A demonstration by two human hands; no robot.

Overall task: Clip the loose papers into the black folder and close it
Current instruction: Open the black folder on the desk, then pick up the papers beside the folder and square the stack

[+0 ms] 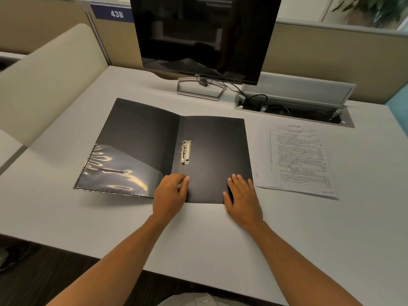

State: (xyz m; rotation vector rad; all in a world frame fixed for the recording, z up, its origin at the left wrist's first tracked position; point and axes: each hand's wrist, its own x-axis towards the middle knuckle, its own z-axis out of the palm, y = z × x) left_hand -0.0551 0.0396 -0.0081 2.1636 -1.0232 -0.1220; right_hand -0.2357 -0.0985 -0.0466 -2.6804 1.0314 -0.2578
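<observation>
The black folder [212, 138] lies open and flat on the white desk [198, 228]. A metal clip [186, 152] sits beside its spine, and a shiny clear pocket [119, 171] covers the lower part of the left flap. My left hand [171, 193] rests on the folder's near edge at the spine with fingers curled. Flat on the folder's near right corner lies my right hand [241, 195], fingers spread, holding nothing. The stack of loose printed papers [295, 160] sits on the desk just right of the folder, untouched.
A dark monitor [203, 36] on a metal stand [199, 89] rises behind the folder. To the back right an open cable tray [293, 109] holds wires. Cubicle partitions close the back and a cream cushion [50, 80] borders the left.
</observation>
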